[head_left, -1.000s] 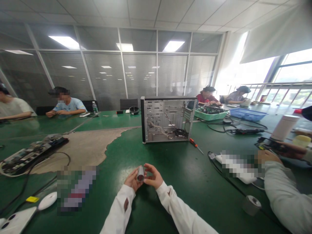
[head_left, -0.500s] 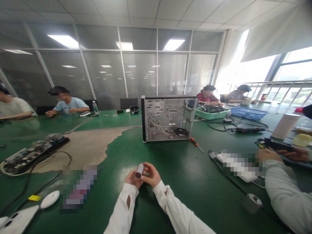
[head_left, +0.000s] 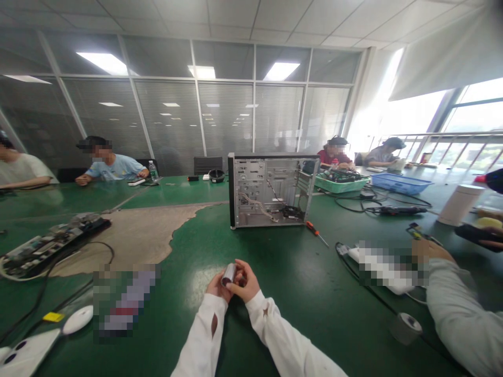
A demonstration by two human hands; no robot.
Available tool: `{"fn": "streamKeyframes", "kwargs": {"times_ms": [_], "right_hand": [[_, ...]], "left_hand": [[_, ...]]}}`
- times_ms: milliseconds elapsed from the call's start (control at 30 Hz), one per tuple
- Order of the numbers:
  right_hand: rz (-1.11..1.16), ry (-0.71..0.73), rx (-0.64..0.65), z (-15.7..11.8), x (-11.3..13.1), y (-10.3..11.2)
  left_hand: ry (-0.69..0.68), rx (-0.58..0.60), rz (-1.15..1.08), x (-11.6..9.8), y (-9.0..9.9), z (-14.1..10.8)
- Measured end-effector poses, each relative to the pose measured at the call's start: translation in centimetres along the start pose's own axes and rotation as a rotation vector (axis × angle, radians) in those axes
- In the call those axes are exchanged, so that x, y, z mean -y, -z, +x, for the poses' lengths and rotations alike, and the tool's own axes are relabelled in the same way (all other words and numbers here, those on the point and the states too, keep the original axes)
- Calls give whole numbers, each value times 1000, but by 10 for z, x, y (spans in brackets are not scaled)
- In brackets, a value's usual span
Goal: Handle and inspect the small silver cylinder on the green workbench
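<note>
Between both hands, low over the green table, is a small silver-grey cylinder (head_left: 229, 273) with a dark reddish near end; its exact kind I cannot make out. My left hand (head_left: 216, 287) is closed around its left side and underside. From the right, my right hand (head_left: 247, 283) grips it, thumb across the near end and fingers behind. Beyond the hands stands an open computer case (head_left: 271, 193) with loose cables inside. An orange-handled screwdriver (head_left: 316, 233) lies by the case's lower right corner.
At left are a long strip of electronics (head_left: 55, 246), a white phone (head_left: 33, 353) and black cables. To the right lie a white blurred object (head_left: 387, 269), a grey roll (head_left: 406, 329) and a neighbour's arm (head_left: 456, 309). Green and blue baskets (head_left: 401, 183) stand farther back, near other people.
My hands and the cylinder have shifted slightly right, and my right thumb has come across its near end. The neighbour on the right has moved a dark object farther right.
</note>
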State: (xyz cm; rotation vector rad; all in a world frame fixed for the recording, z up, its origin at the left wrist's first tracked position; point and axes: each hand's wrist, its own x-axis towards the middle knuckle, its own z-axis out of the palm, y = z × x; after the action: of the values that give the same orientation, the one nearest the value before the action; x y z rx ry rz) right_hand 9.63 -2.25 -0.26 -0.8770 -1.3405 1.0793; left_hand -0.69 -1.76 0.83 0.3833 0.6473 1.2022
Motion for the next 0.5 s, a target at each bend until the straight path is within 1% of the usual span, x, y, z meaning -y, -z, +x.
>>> {"fn": "streamKeyframes", "kwargs": {"times_ms": [133, 233, 333, 500], "right_hand": [[-18, -5, -33, 0, 1, 4], [-75, -13, -74, 0, 2, 6], [-134, 16, -99, 0, 3, 5], [-298, 135, -160, -1, 5, 5]], "left_hand": [[97, -45, 71, 1, -1, -1], [97, -128, 179, 4, -3, -1], [-8, -183, 319, 8, -2, 0], [-234, -252, 552, 17, 6, 8]]}}
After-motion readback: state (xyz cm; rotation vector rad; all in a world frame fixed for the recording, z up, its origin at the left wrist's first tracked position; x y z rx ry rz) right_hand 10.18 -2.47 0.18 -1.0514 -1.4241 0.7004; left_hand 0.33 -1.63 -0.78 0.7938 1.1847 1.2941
